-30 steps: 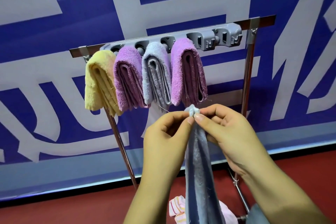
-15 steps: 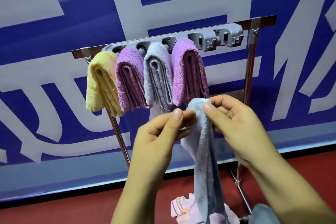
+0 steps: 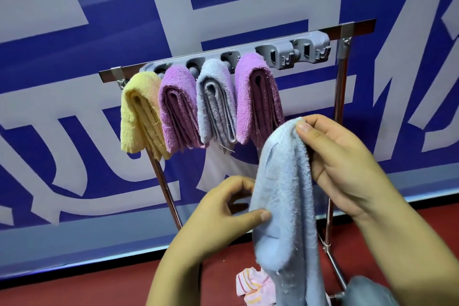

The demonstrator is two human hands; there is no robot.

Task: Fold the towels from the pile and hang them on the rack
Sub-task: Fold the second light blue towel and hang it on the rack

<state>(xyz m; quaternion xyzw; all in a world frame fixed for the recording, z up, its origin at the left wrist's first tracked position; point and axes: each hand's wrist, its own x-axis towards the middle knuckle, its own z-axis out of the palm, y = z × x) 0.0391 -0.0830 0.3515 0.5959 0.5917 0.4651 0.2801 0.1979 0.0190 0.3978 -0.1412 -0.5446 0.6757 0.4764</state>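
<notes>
A light blue towel (image 3: 285, 196) hangs lengthwise in front of me. My right hand (image 3: 340, 164) pinches its top corner, just below the rack's hung towels. My left hand (image 3: 223, 216) is lower, thumb and fingers pinching the towel's left edge at mid-height. The metal rack (image 3: 357, 28) carries a grey clip bar (image 3: 298, 51). On it hang a folded yellow towel (image 3: 139, 117), a purple towel (image 3: 178, 112), a pale blue-grey towel (image 3: 214, 104) and another purple towel (image 3: 255, 99). The two right-hand clips are bare.
A pink striped towel (image 3: 250, 285) lies on the red floor below, partly hidden by the held towel. The rack's slanted legs (image 3: 166, 189) cross behind my hands. A blue and white banner (image 3: 74, 32) forms the wall behind. A grey rounded object (image 3: 367, 290) sits at bottom right.
The left hand slid down from the towel's top to its left edge at mid-height. The right hand kept the top corner and shifted right, and the towel spread wider.
</notes>
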